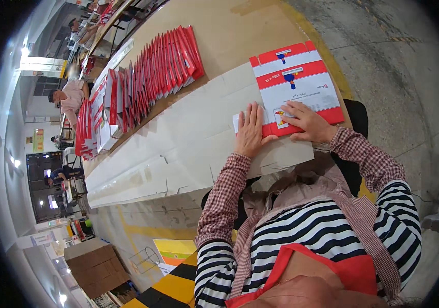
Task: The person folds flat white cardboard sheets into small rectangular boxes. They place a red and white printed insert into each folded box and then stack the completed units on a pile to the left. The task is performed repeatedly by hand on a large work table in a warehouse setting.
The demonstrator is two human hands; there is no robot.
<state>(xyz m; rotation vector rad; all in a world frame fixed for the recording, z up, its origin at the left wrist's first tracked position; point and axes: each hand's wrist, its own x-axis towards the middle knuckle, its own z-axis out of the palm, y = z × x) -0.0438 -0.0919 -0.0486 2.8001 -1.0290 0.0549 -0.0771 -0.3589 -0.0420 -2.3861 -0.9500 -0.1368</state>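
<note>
A red and white printed carton (277, 96) lies flattened on the work table at the right end, near me. My left hand (251, 131) rests on its near left part with the fingers stretched out and lying flat. Close beside it, my right hand (309, 123) lies on the carton's near edge, its fingers spread and slightly bent. Neither hand grips anything. The palms hide part of the carton's near edge.
Pale cardboard sheets (194, 128) cover the table. A long row of folded red and white cartons (160, 69) leans along its far left side. A co-worker (70, 97) is at the far left. A brown cardboard box (96, 267) stands at the lower left.
</note>
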